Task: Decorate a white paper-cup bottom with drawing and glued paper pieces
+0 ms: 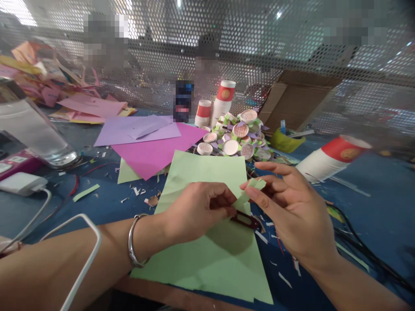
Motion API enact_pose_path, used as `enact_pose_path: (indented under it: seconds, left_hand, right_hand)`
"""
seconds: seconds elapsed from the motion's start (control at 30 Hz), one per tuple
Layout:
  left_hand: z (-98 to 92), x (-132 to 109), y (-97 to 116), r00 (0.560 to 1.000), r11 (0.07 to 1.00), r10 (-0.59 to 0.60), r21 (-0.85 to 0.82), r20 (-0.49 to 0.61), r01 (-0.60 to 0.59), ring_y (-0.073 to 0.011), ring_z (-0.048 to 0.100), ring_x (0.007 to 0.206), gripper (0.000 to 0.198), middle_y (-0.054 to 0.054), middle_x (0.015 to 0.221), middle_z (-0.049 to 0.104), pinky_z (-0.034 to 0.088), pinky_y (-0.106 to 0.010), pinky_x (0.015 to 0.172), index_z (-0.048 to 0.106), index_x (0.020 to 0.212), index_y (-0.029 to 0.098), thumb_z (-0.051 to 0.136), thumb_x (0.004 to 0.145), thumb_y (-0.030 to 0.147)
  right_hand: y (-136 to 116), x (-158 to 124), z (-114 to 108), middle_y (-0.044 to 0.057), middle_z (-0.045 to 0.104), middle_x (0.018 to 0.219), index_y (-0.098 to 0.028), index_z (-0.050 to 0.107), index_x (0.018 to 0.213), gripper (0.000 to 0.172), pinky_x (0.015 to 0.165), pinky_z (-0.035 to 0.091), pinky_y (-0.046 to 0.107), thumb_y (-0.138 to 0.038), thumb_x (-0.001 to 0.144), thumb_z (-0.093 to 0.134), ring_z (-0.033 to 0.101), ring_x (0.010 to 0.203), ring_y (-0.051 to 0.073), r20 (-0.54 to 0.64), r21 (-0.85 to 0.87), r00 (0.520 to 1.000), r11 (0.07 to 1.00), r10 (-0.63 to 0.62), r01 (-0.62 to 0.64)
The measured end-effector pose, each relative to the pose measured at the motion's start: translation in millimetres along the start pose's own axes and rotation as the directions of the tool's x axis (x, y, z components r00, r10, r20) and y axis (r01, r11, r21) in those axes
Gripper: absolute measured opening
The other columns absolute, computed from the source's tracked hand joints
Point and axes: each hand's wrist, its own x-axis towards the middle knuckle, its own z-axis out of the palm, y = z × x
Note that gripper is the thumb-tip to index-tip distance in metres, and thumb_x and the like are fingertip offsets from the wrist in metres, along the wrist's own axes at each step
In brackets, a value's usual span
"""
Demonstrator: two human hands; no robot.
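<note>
A short folded strip of light green paper [256,186] is stretched between my two hands. My left hand [197,211] is closed, pinching the strip's lower left end, and wears a silver bangle on the wrist. At the upper right end, my right hand [292,207] pinches the strip between thumb and fingers. Under them lies a large green sheet of paper [201,263]. A dark red flat tool with a long slot [248,220] sticks out just below my left fingertips; its other end is hidden, and I cannot tell whether that hand touches it.
Purple paper [119,129] and magenta paper [145,157] lie behind the green sheet. A pile of round paper-cup pieces [231,147] stands beyond, near stacked cups [223,101]. A tipped cup stack [333,157] is right, a water glass [42,134] left. Black cables [359,246] and paper scraps surround.
</note>
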Motion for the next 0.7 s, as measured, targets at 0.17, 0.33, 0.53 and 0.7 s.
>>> enact_pose_path:
  seconds: [0.17,0.33,0.53,0.7]
  left_hand:
    - [-0.2,0.3,0.1,1.000,0.999,-0.019,-0.034,0.017,0.020,-0.0087,0.058,0.067,0.005,0.002,0.073,0.068,0.043,-0.020,0.062,0.066,0.080,0.017,0.069,0.085,0.018]
    - [-0.1,-0.1,0.0,0.999,0.999,-0.016,-0.039,0.033,0.017,-0.0091,0.063,0.071,0.003,0.002,0.079,0.073,0.046,-0.020,0.066,0.068,0.084,0.018,0.069,0.085,0.015]
    - [-0.2,-1.2,1.8,0.999,1.000,-0.023,-0.019,0.033,0.023,-0.0113,0.067,0.073,0.004,0.000,0.080,0.075,0.050,-0.021,0.067,0.069,0.087,0.018,0.071,0.083,0.018]
    - [-0.9,-1.4,3.7,0.998,0.998,-0.038,0.049,0.053,0.035,-0.0100,0.063,0.067,0.009,0.003,0.074,0.071,0.047,-0.020,0.062,0.069,0.088,0.019,0.074,0.080,0.017]
  right_hand:
    - [-1.0,0.1,-1.8,-0.002,0.075,0.079,-0.024,0.064,0.116,0.035,0.052,0.057,0.020,-0.035,0.087,0.078,0.072,0.064,0.013,-0.008,-0.017,1.000,1.000,0.019,-0.019]
    - [1.4,-1.2,-4.5,-0.001,0.074,0.082,-0.024,0.068,0.114,0.034,0.054,0.056,0.018,-0.037,0.084,0.081,0.070,0.066,0.012,-0.039,-0.051,0.999,0.998,0.025,-0.027]
    - [3.5,-2.2,-6.3,-0.001,0.073,0.081,-0.024,0.069,0.112,0.031,0.053,0.055,0.018,-0.034,0.085,0.080,0.070,0.066,0.012,-0.035,-0.076,0.999,0.997,0.010,-0.013]
    - [3.3,-3.4,-8.5,-0.003,0.073,0.079,-0.026,0.071,0.109,0.025,0.054,0.054,0.014,-0.033,0.086,0.079,0.070,0.066,0.009,-0.042,-0.113,0.999,0.994,-0.007,0.002]
